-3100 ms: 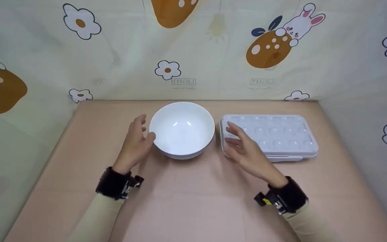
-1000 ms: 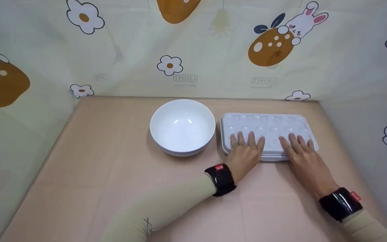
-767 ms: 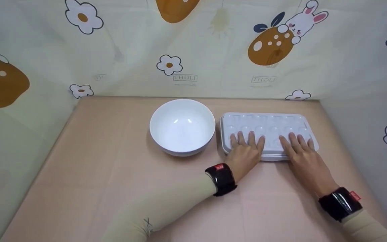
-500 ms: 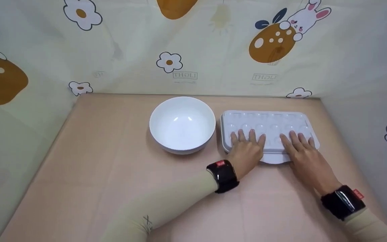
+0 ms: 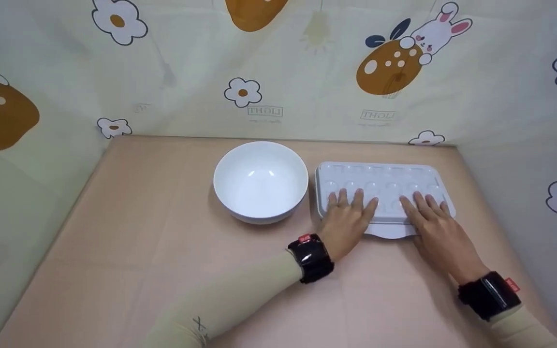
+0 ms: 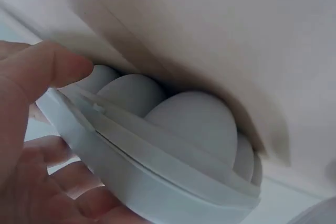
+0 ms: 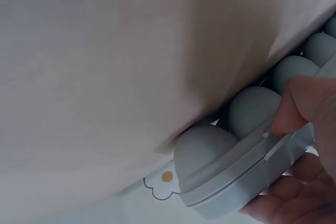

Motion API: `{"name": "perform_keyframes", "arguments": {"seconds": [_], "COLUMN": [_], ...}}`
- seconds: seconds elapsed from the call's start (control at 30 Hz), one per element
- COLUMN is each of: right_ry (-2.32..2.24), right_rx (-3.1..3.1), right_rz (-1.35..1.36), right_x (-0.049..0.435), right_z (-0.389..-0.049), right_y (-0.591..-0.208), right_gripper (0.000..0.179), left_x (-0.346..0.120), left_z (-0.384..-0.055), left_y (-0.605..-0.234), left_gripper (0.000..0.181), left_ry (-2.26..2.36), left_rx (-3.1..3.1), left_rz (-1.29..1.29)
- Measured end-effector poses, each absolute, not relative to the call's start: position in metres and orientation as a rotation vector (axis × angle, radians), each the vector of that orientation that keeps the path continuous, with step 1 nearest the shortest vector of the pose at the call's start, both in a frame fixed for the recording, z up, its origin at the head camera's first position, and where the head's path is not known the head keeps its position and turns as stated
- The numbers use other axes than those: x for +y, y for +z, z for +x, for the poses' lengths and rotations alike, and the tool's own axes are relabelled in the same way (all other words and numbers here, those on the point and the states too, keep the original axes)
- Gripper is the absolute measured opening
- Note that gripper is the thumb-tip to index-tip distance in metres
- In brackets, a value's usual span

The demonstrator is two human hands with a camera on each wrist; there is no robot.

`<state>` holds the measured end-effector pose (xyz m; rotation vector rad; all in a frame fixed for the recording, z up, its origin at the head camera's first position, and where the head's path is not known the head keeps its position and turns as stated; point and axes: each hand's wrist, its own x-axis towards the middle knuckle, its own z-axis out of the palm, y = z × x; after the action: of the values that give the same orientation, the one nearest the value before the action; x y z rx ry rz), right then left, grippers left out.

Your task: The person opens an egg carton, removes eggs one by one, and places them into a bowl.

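Observation:
A white plastic egg box (image 5: 394, 177) with rows of small round bumps on its lid lies at the right of the table. Its front latch flap (image 5: 388, 230) sticks out toward me, between the hands. My left hand (image 5: 348, 224) grips the front left part, fingers spread over the lid. My right hand (image 5: 445, 237) grips the front right part in the same way. In the left wrist view the thumb (image 6: 71, 66) bears on the seam, above rounded cups (image 6: 194, 124). The right wrist view shows the other thumb (image 7: 294, 106) at the rim. The box's inside is hidden.
A white bowl (image 5: 261, 181) stands just left of the box, with nothing visible inside. A pinkish-beige cloth covers the table (image 5: 172, 251). Curtains printed with rabbits and flowers (image 5: 242, 92) hang at the back and both sides.
My left hand has come from the bowl to the box, and my right hand has shifted right along it. Within the last second the front flap has swung outward.

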<state>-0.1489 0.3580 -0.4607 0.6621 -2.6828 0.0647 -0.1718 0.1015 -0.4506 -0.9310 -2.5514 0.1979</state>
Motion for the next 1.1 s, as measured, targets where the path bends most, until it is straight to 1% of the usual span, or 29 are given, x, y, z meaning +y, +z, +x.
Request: {"name": "perform_keyframes", "arguments": {"seconds": [0.17,0.27,0.37,0.53,0.67,0.77,0.87,0.97,1.1], "right_ry": [0.112,0.138,0.16,0.224,0.294,0.331,0.385,0.455,0.551], "right_rx": [-2.736,-2.75,-2.74,-2.668,-2.551,-2.506,-2.505,-2.504,-2.468], "right_rz": [0.651,0.66,0.655,0.649,0.7,0.691,0.63,0.537,0.455], "right_x": [0.359,0.363,0.366,0.372,0.379,0.385,0.39,0.393,0.398], "right_z": [-0.149,-0.149,-0.149,-0.152,-0.157,-0.163,-0.169,-0.176,-0.188], "right_y": [-0.457,-0.455,-0.452,-0.444,-0.435,-0.424,-0.412,-0.403,-0.396], "right_gripper": [0.074,0.074,0.074,0.073,0.075,0.072,0.063,0.055,0.051], "left_x": [0.075,0.058,0.044,0.033,0.03,0.03,0.03,0.031,0.034], "left_z": [-0.17,-0.168,-0.166,-0.162,-0.16,-0.162,-0.164,-0.167,-0.168], "left_y": [-0.446,-0.445,-0.445,-0.446,-0.445,-0.442,-0.44,-0.439,-0.442], "left_gripper": [0.075,0.081,0.083,0.081,0.084,0.083,0.079,0.07,0.061], "left_ry": [-0.084,-0.221,-0.43,-0.799,-0.918,-1.0,-1.076,-1.082,-1.012], "left_rx": [-2.633,-2.659,-2.694,-2.678,-2.688,-2.707,-2.709,-2.736,-2.778], "left_rz": [-0.976,-0.919,-0.846,-0.754,-0.679,-0.616,-0.579,-0.568,-0.566]}}
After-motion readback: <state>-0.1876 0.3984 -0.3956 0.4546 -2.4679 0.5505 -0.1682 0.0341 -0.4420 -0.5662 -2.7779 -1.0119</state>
